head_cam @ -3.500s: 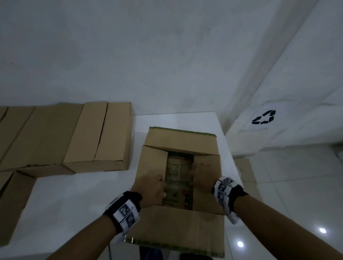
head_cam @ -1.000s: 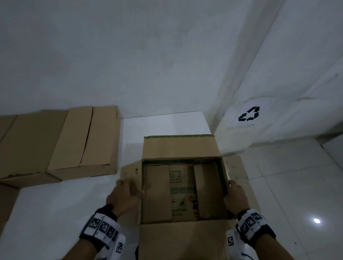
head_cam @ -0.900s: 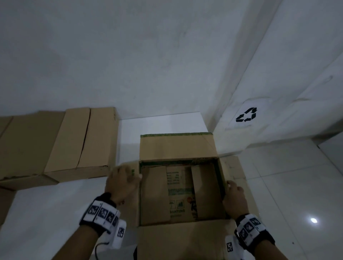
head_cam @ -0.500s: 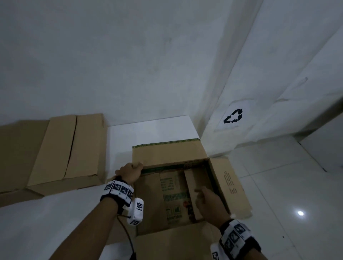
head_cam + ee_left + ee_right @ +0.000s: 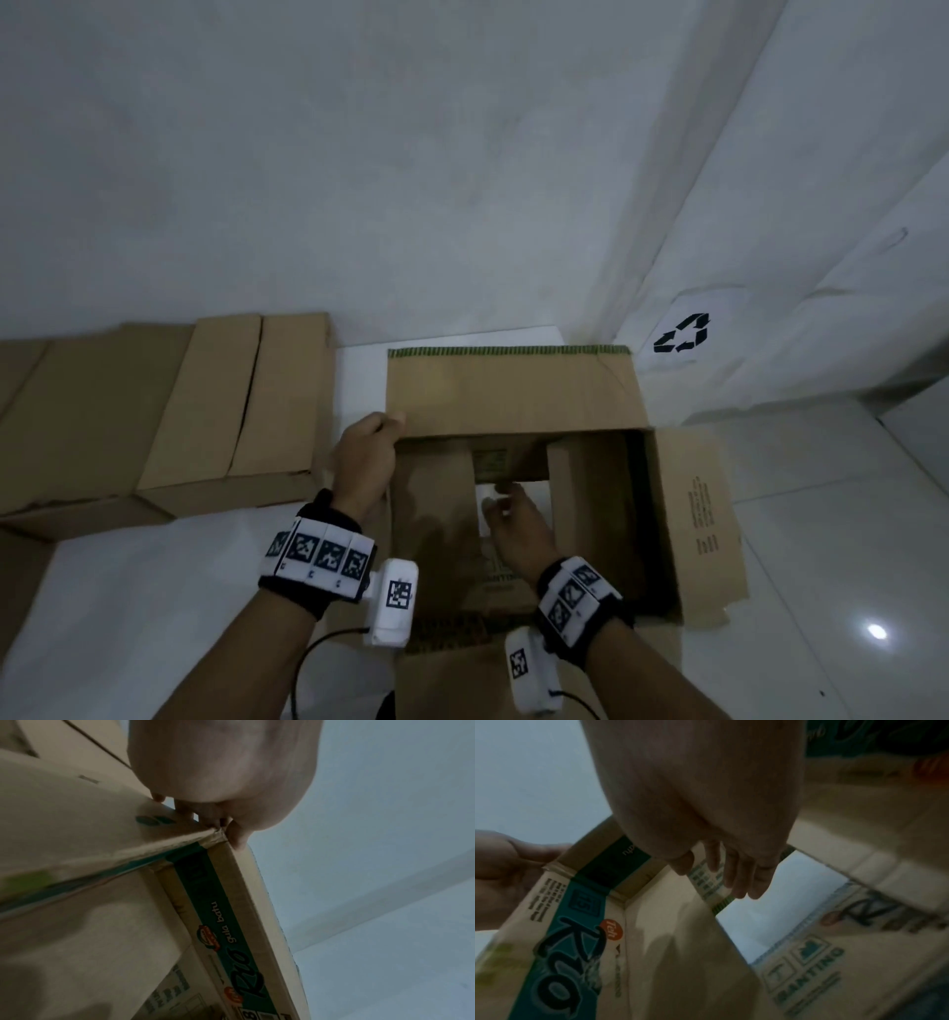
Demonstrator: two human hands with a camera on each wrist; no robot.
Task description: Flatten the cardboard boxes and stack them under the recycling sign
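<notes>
An open cardboard box (image 5: 513,390) stands on the white table (image 5: 154,591), its top flaps spread outward. My left hand (image 5: 390,421) grips the box's far left corner (image 5: 218,837), thumb inside and fingers outside. My right hand (image 5: 495,506) reaches down inside and pinches the edge of a printed bottom flap (image 5: 706,880). That flap is lifted, so the white table shows through a gap (image 5: 485,509) in the box's floor. The recycling sign (image 5: 685,334) is on the wall to the right, above the floor.
Closed cardboard boxes (image 5: 231,406) lie along the wall on the left of the table, another at the far left edge (image 5: 20,591). The table ends at the open box's right side; glossy tiled floor (image 5: 821,514) lies beyond, below the sign.
Both hands left the side flaps. My left hand moved up to the far left corner. My right hand went into the box and pulled up a bottom flap, opening a gap.
</notes>
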